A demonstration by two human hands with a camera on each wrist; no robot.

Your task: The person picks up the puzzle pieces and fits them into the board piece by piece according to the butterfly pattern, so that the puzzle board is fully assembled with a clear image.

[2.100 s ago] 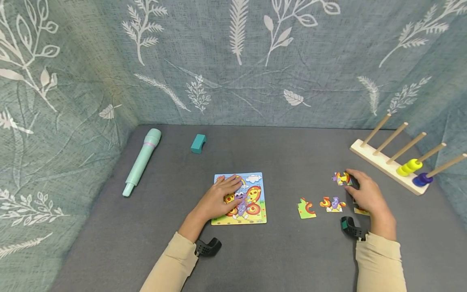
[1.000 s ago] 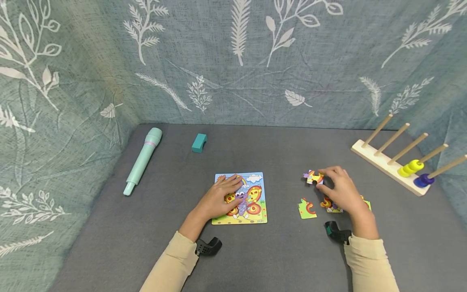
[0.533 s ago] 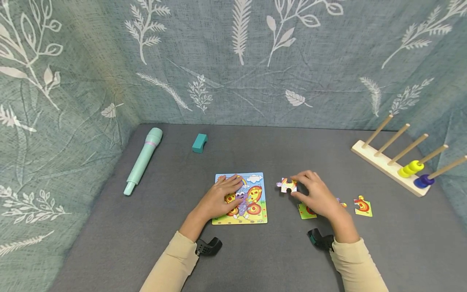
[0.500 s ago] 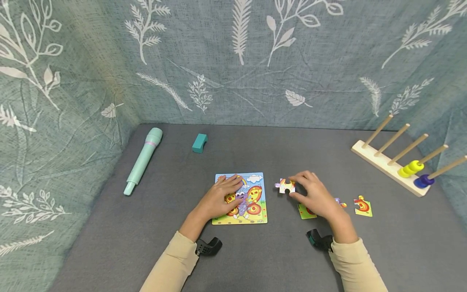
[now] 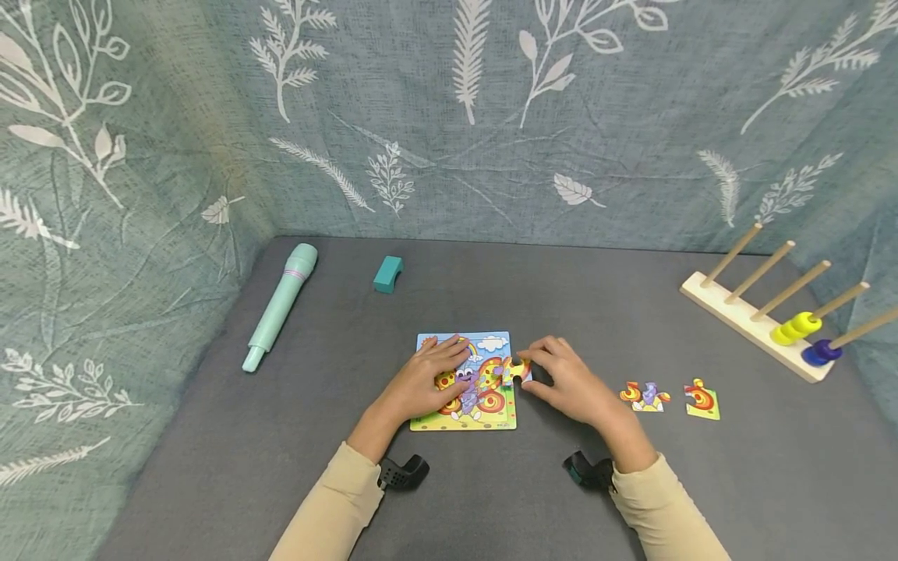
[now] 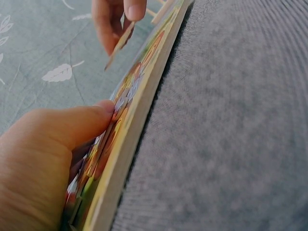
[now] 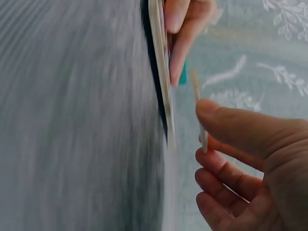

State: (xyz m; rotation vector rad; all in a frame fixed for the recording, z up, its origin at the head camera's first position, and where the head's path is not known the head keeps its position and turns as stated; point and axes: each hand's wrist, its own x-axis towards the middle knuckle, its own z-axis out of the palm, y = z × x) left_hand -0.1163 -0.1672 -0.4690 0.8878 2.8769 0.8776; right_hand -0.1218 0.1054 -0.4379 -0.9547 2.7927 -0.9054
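Observation:
In the head view my left hand (image 5: 429,380) rests with spread fingers on a square butterfly jigsaw board (image 5: 494,423), covering the left part of its picture. My right hand (image 5: 571,382) pinches a yellow and red puzzle piece (image 5: 510,368) between thumb and fingers, at the board's right edge. The left wrist view shows that piece (image 6: 118,47) tilted above the board's surface, apart from it. Seen edge-on in the right wrist view, the thin piece (image 7: 196,85) sits between thumb and fingertips.
Two loose puzzle pieces, one with purple (image 5: 647,397) and one red and green (image 5: 702,400), lie to the right. A wooden peg stand (image 5: 744,321) with yellow and blue beads is at the far right. A teal block (image 5: 389,274) and a mint toy microphone (image 5: 281,305) lie behind.
My right hand has carried the pinched piece leftward from the right side to the board. The green piece is now hidden behind the right hand. My left hand stays on the board.

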